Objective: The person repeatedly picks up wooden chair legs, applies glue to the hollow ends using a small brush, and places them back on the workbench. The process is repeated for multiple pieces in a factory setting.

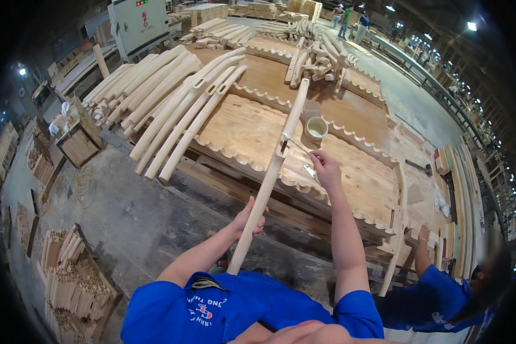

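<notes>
My left hand (247, 219) is wrapped round the lower part of a long pale wooden post (264, 192), which slants from my waist to the workbench. A dark slot (281, 148) is cut into the post's upper half. Between the fingers of my right hand (327, 170) is a thin stick (298, 144), its whitish tip at the slot; whether that tip is bristle or glue I cannot tell. Just right of the post's upper part stands a small cup (315, 139) with pale contents. A small shiny object (310, 171) lies on the bench by my right wrist.
Scalloped wooden strips (241, 160) edge the plywood bench (355, 178). Curved posts (183, 123) lie at the left, with more stacked wood (321, 57) farther back. A hammer (419, 167) rests at the right. Close by on my right, a co-worker's hand (423, 234) touches wood.
</notes>
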A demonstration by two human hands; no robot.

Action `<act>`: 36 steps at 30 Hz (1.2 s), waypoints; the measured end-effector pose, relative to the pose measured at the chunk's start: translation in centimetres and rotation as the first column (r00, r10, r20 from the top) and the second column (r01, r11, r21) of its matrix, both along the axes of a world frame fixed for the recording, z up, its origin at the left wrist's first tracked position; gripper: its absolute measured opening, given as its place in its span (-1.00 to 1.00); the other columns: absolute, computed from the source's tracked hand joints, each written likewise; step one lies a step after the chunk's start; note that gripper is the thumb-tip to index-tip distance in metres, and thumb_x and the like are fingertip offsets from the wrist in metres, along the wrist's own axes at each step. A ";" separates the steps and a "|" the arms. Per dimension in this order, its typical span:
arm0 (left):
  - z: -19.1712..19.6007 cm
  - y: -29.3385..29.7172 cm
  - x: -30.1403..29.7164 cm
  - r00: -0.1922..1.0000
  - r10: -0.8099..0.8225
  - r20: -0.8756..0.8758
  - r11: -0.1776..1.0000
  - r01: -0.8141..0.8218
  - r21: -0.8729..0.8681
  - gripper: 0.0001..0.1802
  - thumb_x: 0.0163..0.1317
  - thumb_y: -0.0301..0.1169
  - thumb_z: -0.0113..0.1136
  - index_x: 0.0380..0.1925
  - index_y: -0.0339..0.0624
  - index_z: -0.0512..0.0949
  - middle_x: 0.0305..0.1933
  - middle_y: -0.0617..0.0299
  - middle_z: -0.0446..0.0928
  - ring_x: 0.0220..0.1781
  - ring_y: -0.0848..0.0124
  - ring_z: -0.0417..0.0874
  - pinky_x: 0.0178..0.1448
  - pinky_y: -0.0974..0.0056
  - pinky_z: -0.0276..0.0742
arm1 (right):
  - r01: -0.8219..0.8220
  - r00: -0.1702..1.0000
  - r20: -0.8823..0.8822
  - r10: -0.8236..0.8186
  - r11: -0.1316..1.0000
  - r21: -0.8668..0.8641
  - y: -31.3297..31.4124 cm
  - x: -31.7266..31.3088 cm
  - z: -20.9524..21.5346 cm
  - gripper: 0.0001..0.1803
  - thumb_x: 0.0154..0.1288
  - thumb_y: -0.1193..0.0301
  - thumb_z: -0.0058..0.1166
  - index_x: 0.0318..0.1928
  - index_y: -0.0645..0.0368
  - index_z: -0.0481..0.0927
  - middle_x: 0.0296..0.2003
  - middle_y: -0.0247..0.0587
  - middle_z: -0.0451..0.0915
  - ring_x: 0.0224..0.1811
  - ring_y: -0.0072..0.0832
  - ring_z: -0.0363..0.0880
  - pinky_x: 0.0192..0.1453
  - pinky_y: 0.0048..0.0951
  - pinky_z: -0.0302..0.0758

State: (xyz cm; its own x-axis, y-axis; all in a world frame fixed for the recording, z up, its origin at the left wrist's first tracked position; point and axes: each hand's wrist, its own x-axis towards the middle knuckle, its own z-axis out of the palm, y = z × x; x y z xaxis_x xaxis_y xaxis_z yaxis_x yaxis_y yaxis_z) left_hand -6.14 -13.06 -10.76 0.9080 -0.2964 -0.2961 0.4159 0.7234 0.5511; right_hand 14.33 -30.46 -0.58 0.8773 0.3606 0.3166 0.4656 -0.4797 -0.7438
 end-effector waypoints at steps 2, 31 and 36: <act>-0.2 0.0 0.0 1.000 0.006 -0.007 1.000 -0.007 -0.018 -0.29 0.18 0.36 -0.42 -0.18 -0.04 0.35 -0.73 0.28 0.32 -0.80 0.49 0.37 -0.71 0.40 0.32 | 0.041 0.995 0.094 -0.033 0.995 -0.087 0.0 -0.5 0.2 -0.81 0.22 0.26 0.07 -0.21 0.00 0.64 -0.41 -0.25 0.64 -0.38 -0.45 0.61 -0.30 -0.45 0.47; -0.7 0.5 0.0 0.999 -0.015 0.035 0.995 0.018 -0.094 -0.32 0.20 0.34 -0.37 -0.14 0.00 0.36 -0.70 0.28 0.32 -0.78 0.49 0.36 -0.68 0.42 0.30 | 0.026 0.958 0.279 0.063 0.953 -0.301 -1.3 -0.9 1.6 -0.84 0.22 0.22 0.04 -0.32 -0.03 0.61 -0.48 -0.26 0.61 -0.41 -0.30 0.60 -0.38 -0.32 0.46; -0.8 0.4 0.1 0.999 -0.025 0.030 0.994 0.028 -0.107 -0.32 0.19 0.34 -0.35 -0.13 -0.01 0.36 -0.70 0.27 0.33 -0.78 0.48 0.36 -0.68 0.41 0.31 | 0.063 0.961 0.276 -0.008 0.980 -0.191 -1.7 -0.4 1.8 -0.84 0.21 0.22 0.05 -0.31 -0.04 0.61 -0.47 -0.26 0.62 -0.41 -0.31 0.61 -0.37 -0.33 0.47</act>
State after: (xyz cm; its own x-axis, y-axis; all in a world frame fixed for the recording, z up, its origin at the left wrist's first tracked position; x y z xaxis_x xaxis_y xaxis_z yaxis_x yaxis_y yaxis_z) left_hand -6.05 -12.64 -11.56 0.9070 -0.3489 -0.2357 0.4209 0.7681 0.4825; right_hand 13.91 -32.12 1.19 0.7809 0.4100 0.4713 0.6172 -0.6228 -0.4808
